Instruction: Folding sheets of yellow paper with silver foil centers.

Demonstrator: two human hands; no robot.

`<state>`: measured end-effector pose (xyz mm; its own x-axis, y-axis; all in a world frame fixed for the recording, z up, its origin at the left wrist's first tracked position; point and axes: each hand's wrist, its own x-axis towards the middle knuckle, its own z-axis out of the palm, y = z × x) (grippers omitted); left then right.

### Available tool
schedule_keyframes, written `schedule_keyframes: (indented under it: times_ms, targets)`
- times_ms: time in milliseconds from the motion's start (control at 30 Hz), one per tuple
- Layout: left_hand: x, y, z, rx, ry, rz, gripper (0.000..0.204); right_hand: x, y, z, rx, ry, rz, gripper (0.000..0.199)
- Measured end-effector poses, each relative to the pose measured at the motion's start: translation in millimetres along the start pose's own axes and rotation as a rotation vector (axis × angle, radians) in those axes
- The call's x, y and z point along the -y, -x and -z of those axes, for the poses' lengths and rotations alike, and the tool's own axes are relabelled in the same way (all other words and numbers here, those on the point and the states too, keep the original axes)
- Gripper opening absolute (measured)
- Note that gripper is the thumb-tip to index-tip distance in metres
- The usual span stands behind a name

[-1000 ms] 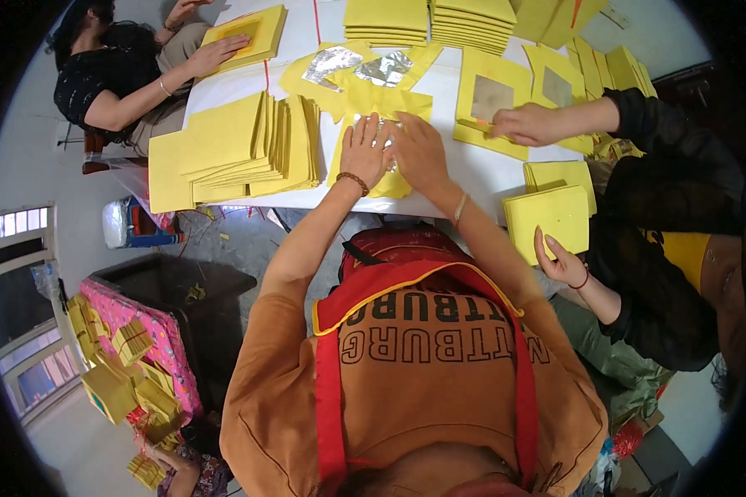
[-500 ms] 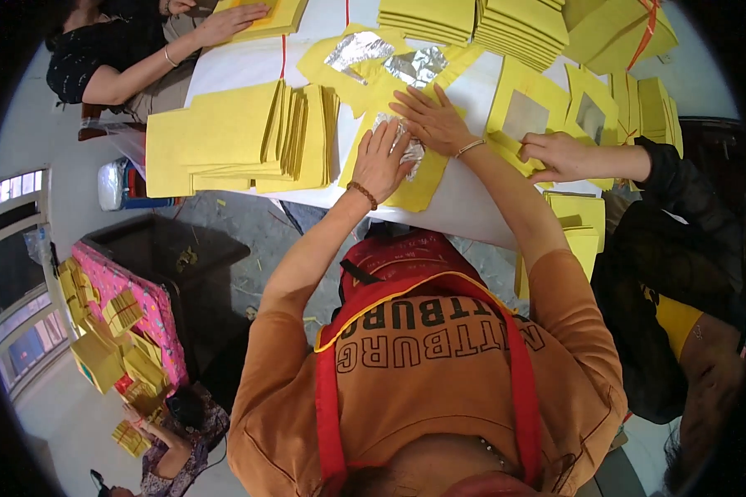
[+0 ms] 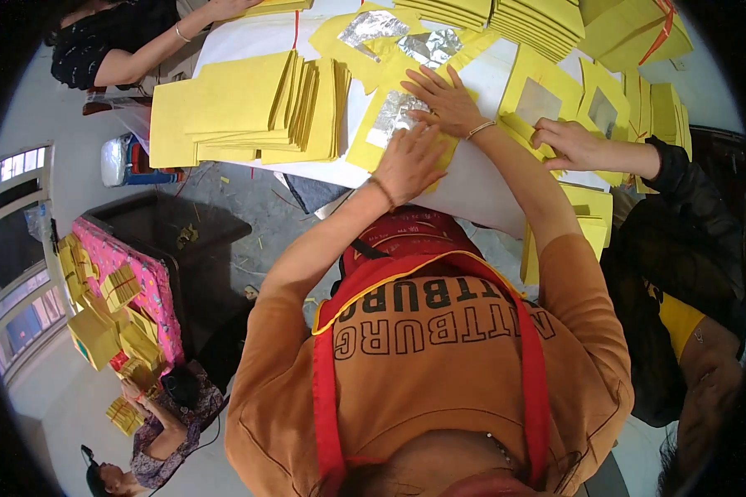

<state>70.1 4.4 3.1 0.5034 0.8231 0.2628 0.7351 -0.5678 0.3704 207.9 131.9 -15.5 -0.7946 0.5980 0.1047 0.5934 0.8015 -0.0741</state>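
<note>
A yellow paper sheet (image 3: pixel 361 152) with a silver foil piece (image 3: pixel 389 120) on it lies at the near edge of the table in front of me. My left hand (image 3: pixel 409 166) is open over the lower right part of that sheet, its fingers reaching to the foil's edge. Just beyond it, my right hand (image 3: pixel 449 106) lies flat with fingers spread, on the sheet's upper right side. Farther back are more yellow sheets bearing crumpled foil (image 3: pixel 371 30). Part of the near sheet is hidden under my hands.
A thick stack of folded yellow paper (image 3: pixel 232 103) stands left on the white-covered table (image 3: pixel 481 195). More yellow stacks (image 3: pixel 537 29) sit at the back. At right, a co-worker's hand (image 3: pixel 570 146) handles yellow sheets with grey squares (image 3: pixel 539 101). Another person's arm (image 3: pixel 153 54) reaches in at far left.
My left hand has slid off the foil, toward me and to the right, uncovering more of it. My right hand stays on the sheet. The whole view has shifted slightly.
</note>
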Motion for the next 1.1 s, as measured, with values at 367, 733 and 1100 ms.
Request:
schedule_keyframes:
  times_ms: [367, 733, 1100]
  targets:
    - [-26.0, 73.7, 6.5, 0.23, 0.016, 0.098, 0.065, -1.5, 1.2, -5.1, -0.04, 0.037, -0.014, 0.053]
    - [18.3, 49.5, 2.5, 0.026, -0.234, 0.248, 0.056, 8.2, 3.7, 8.0, -0.199, 0.131, -0.027, 0.056]
    - [11.3, 50.6, -1.1, 0.016, -0.274, 0.25, 0.048, 54.2, 22.9, 5.4, 0.0, -0.068, 0.036, 0.05]
